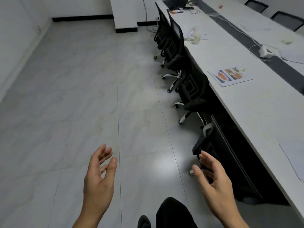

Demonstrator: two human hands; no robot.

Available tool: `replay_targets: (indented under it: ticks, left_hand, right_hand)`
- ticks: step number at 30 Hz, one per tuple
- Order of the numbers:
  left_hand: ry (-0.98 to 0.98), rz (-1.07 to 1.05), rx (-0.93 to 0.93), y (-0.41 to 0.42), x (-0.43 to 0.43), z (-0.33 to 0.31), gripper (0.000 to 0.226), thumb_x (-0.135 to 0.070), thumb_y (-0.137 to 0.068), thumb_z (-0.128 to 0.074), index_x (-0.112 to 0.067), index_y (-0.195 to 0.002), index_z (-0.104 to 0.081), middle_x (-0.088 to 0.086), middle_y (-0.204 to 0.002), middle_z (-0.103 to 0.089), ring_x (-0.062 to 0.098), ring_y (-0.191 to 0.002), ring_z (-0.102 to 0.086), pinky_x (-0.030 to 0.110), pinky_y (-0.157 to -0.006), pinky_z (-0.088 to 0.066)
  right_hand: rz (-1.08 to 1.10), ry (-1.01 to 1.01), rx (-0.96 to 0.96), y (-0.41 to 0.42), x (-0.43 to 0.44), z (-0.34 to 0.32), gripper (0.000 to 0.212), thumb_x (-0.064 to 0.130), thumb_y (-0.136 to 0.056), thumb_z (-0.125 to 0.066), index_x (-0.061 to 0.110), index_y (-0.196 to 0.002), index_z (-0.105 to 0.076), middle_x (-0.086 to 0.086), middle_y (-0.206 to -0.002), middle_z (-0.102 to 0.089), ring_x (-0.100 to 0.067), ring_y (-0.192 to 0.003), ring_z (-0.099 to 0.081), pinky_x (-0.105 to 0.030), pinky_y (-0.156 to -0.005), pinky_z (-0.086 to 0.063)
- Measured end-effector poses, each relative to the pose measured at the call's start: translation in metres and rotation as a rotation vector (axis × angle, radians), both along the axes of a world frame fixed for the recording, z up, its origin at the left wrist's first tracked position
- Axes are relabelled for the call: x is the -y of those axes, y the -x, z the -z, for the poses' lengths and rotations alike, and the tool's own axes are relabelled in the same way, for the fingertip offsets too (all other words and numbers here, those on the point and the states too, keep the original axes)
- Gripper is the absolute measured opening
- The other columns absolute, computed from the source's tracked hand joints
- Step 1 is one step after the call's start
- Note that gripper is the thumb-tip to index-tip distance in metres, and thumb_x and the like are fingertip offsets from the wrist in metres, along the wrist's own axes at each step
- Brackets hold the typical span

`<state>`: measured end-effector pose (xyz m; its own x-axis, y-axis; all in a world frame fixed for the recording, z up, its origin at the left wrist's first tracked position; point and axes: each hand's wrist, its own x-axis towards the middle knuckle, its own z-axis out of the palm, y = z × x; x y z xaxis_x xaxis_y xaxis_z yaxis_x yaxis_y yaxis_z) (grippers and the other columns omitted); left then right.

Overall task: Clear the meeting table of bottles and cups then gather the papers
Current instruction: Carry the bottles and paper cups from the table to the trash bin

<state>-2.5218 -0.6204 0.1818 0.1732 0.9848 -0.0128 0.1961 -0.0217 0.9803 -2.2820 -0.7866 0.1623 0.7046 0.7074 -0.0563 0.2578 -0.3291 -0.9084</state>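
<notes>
Here both hands hang over the tiled floor point(82, 96), well apart from the table point(246, 109) and touching nothing. The left hand point(98, 176) is spread with its fingers loosely bent and the palm turned inward. The right hand point(215, 183) is likewise spread and empty, in front of the nearest chair point(212, 150). The long white table runs along the right, with a dark strip point(271, 63) down its middle. A clear bottle point(192, 31) and a pale cup point(197, 39) stand just beside each other near its left edge, far up the table, on some thin papers. A printed sheet point(230, 76) with colour photos of food lies nearer; its small print is too blurred to read. Another paper point(294, 155) lies at the right edge of view, and one more sheet point(256, 27) lies beyond the strip. A second pale cup point(287, 41) sits on the far side, blurred. A white power block point(265, 52) with looping white cables rests on the strip, and a laptop point(180, 1) stands at the far end among small clutter. Black mesh chairs point(174, 40) on castors are pushed in along the table's near side, in a row between the walkway and the table edge. A white pillar point(125, 12) stands at the back wall. A dark trouser leg point(174, 213) and a shoe point(144, 222) show at the bottom. No label or brand can be made out.
</notes>
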Motion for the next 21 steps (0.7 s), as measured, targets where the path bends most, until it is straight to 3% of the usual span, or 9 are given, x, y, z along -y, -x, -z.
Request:
replay_targets:
  ticks: [3,7,14,16,18,21]
  left_hand:
    - [-0.013,0.072,-0.025,-0.044,-0.077,0.003,0.046,-0.033,-0.087,-0.058,-0.034,-0.132,-0.051,-0.014,-0.123,-0.064,0.004,-0.118,-0.059,0.024,-0.092,-0.045]
    - [-0.020,0.133,-0.057,-0.109,-0.184,0.025,0.044,-0.033,-0.086,-0.058,-0.040,-0.129,-0.050,-0.017,-0.122,-0.064,0.005,-0.119,-0.059,0.027,-0.094,-0.045]
    - [-0.023,0.067,-0.040,-0.209,-0.371,0.015,0.043,-0.028,-0.087,-0.068,-0.035,-0.127,-0.054,-0.009,-0.122,-0.067,0.008,-0.116,-0.062,0.023,-0.092,-0.052]
    - [-0.014,0.036,-0.028,-0.227,-0.421,0.010,0.046,-0.027,-0.085,-0.065,-0.032,-0.129,-0.054,-0.008,-0.120,-0.067,0.006,-0.116,-0.062,0.017,-0.096,-0.049]
    - [-0.006,-0.001,-0.018,-0.244,-0.468,0.006,0.048,-0.028,-0.083,-0.061,-0.031,-0.130,-0.054,-0.008,-0.119,-0.067,0.006,-0.116,-0.062,0.021,-0.098,-0.048]
    - [0.020,-0.085,-0.005,-0.275,-0.539,0.021,0.041,-0.021,-0.086,-0.063,-0.039,-0.122,-0.056,-0.010,-0.117,-0.068,0.007,-0.115,-0.063,0.018,-0.094,-0.050]
  right_hand:
    - [0.115,-0.024,-0.040,-0.028,-0.059,0.012,0.052,0.038,-0.087,-0.067,0.035,-0.137,-0.054,0.029,-0.126,-0.057,0.004,-0.121,-0.055,-0.029,-0.098,-0.049]
    - [0.194,-0.038,-0.067,-0.079,-0.162,0.038,0.046,0.034,-0.089,-0.067,0.042,-0.131,-0.053,0.020,-0.126,-0.060,0.004,-0.120,-0.055,-0.020,-0.094,-0.050]
    - [0.113,-0.049,-0.083,-0.194,-0.373,0.029,0.045,0.028,-0.092,-0.067,0.039,-0.133,-0.052,0.026,-0.126,-0.057,0.009,-0.117,-0.054,-0.010,-0.087,-0.044]
    - [0.071,-0.043,-0.071,-0.225,-0.431,0.019,0.044,0.030,-0.092,-0.067,0.041,-0.132,-0.051,0.027,-0.126,-0.057,0.009,-0.118,-0.053,-0.005,-0.086,-0.043]
    - [0.046,-0.045,-0.094,-0.251,-0.484,0.010,0.043,0.029,-0.092,-0.067,0.041,-0.130,-0.051,0.026,-0.126,-0.058,0.010,-0.118,-0.053,-0.001,-0.086,-0.041]
    - [0.019,-0.025,-0.092,-0.288,-0.561,0.012,0.045,0.027,-0.092,-0.068,0.034,-0.134,-0.054,0.024,-0.128,-0.058,0.012,-0.118,-0.053,-0.002,-0.086,-0.041]
